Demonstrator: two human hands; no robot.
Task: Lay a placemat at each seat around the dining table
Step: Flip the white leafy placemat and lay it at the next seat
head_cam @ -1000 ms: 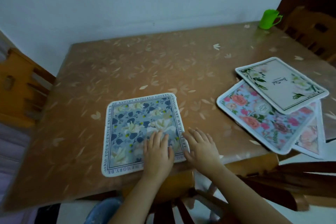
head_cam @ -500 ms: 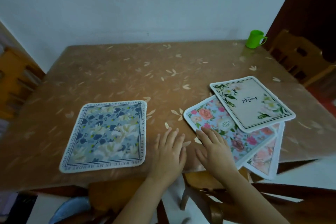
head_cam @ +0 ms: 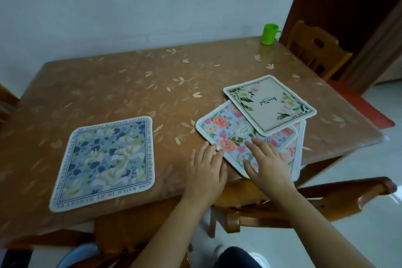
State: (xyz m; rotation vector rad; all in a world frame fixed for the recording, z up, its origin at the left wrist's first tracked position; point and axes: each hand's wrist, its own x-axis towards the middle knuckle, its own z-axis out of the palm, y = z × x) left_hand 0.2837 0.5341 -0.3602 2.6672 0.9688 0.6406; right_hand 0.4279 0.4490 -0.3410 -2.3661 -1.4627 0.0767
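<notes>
A blue-and-white floral placemat (head_cam: 105,163) lies flat at the near left of the brown table (head_cam: 134,85). To its right sits a loose pile: a cream placemat with green leaves (head_cam: 269,104) on top, a pink-rose placemat (head_cam: 226,137) under it, and another rose mat (head_cam: 297,152) peeking out below. My right hand (head_cam: 267,159) rests flat on the pink-rose placemat's near part. Next to that mat's left corner my left hand (head_cam: 206,169) lies on the table, its fingertips at the mat's edge. Neither hand grips anything.
A green plastic cup (head_cam: 269,33) stands at the far right corner of the table. A wooden chair (head_cam: 315,50) is at the far right, and another chair's back (head_cam: 304,200) is pushed in at the near edge below my hands. White wall behind.
Both hands left the blue placemat and moved right to the pile; the right hand now lies on the pink-rose mat. The view has swung right.
</notes>
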